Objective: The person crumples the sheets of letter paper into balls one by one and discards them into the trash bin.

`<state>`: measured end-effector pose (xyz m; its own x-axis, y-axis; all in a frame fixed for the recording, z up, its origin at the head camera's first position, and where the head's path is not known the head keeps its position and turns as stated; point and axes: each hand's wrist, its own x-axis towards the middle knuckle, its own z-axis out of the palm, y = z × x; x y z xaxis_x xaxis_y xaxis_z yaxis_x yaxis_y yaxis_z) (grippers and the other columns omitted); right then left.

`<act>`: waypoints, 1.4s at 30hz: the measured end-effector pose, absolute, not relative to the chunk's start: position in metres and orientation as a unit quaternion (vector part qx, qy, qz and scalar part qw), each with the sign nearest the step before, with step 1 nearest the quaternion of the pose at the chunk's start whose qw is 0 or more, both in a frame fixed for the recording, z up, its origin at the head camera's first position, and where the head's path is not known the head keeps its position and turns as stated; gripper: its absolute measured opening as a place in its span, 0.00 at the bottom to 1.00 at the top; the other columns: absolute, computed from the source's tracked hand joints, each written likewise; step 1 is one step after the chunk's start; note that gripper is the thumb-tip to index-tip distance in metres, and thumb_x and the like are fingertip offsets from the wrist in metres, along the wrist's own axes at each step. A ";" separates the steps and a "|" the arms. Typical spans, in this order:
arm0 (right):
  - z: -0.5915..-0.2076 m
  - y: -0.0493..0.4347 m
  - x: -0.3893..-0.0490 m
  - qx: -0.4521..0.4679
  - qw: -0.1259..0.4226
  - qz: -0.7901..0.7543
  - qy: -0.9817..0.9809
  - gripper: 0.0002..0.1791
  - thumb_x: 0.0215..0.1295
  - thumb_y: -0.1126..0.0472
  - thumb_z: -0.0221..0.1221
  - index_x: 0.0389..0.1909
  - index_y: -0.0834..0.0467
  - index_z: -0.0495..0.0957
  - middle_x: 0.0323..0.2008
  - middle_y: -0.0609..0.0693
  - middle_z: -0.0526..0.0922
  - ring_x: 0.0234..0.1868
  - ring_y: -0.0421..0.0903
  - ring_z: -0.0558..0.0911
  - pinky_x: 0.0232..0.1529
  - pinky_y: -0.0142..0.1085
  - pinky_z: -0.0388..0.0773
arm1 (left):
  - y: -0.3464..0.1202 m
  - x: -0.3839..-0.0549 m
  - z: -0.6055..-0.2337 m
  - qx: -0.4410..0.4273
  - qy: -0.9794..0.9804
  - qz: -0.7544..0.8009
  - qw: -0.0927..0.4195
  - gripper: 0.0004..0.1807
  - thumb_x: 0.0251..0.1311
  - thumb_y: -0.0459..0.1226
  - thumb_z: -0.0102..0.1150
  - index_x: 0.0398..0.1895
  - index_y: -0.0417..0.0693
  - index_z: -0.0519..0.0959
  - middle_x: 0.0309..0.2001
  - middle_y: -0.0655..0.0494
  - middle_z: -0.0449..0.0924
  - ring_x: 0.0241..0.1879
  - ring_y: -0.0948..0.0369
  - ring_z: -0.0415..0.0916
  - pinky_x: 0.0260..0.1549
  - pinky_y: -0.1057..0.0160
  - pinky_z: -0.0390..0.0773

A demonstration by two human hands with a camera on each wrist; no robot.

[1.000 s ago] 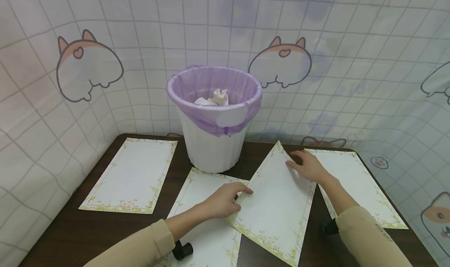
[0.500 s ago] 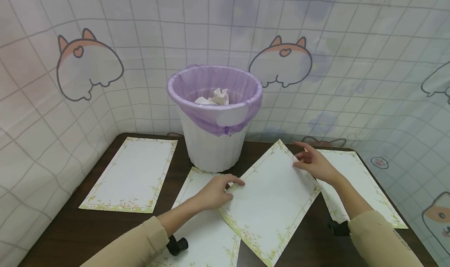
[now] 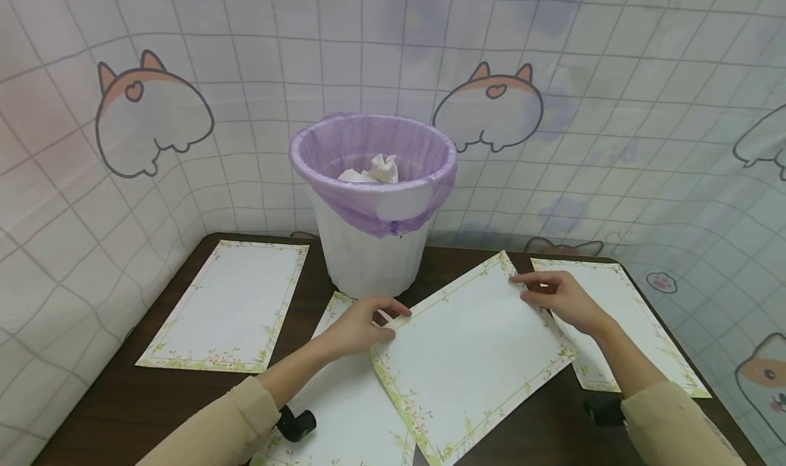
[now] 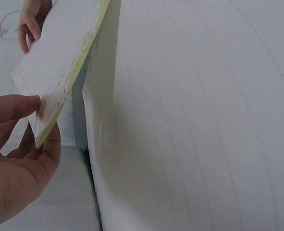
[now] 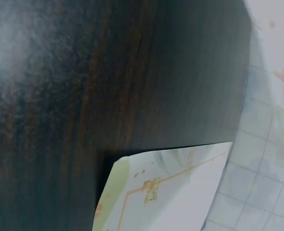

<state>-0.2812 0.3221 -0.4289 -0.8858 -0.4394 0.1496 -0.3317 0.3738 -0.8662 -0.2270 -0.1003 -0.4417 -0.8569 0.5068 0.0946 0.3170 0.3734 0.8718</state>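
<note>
A white sheet of paper (image 3: pixel 469 353) with a green-yellow floral border is held tilted above the table. My left hand (image 3: pixel 362 326) pinches its left corner; the left wrist view shows the thumb on top and the fingers underneath. At the upper right edge, my right hand (image 3: pixel 565 302) holds the sheet between thumb and fingers. Partly under the held sheet and left forearm lies another bordered sheet (image 3: pixel 350 404). Its faint dotted lines fill much of the left wrist view. The right wrist view mostly shows dark tabletop and a sheet corner (image 5: pixel 175 192).
A white bin (image 3: pixel 371 261) with a purple liner (image 3: pixel 393 210) stands at the back, with crumpled paper (image 3: pixel 383 169) inside. Bordered sheets lie at the left (image 3: pixel 227 302) and right (image 3: pixel 620 316) of the dark table (image 3: pixel 92 411). A printed grid curtain (image 3: pixel 258 63) surrounds it.
The held sheet has turned clockwise, its near corner swinging left. My left hand has moved left and slightly up, while the right hand has moved slightly right and down.
</note>
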 end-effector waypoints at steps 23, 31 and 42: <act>-0.436 0.326 -0.262 -0.194 0.001 -0.584 0.788 0.15 0.72 0.69 0.63 0.57 0.59 0.83 0.57 0.47 0.83 0.51 0.37 0.83 0.42 0.31 0.82 | -0.131 -0.214 -0.450 0.156 0.742 0.631 0.162 0.23 0.63 0.28 0.67 0.61 0.35 0.77 0.56 0.42 0.75 0.41 0.55 0.83 0.44 0.57 0.84; -0.436 0.326 -0.256 -0.190 0.018 -0.599 0.777 0.17 0.72 0.69 0.62 0.59 0.60 0.81 0.58 0.43 0.82 0.46 0.39 0.84 0.38 0.32 0.82 | -0.133 -0.201 -0.453 0.141 0.730 0.644 0.184 0.27 0.62 0.28 0.69 0.65 0.37 0.75 0.57 0.42 0.76 0.43 0.54 0.83 0.47 0.56 0.83; -0.435 0.323 -0.253 -0.213 0.108 -0.619 0.748 0.34 0.73 0.73 0.58 0.76 0.61 0.58 0.49 0.44 0.77 0.25 0.39 0.71 0.24 0.41 0.68 | -0.135 -0.189 -0.448 0.118 0.758 0.630 0.122 0.30 0.59 0.27 0.71 0.66 0.40 0.76 0.65 0.43 0.70 0.44 0.54 0.81 0.41 0.60 0.81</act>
<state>-0.2532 0.3226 -0.4346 -0.8855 -0.4532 0.1027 -0.1853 0.1416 -0.9724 -0.1895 -0.1346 -0.4479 -0.9426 0.3320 -0.0360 0.0256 0.1791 0.9835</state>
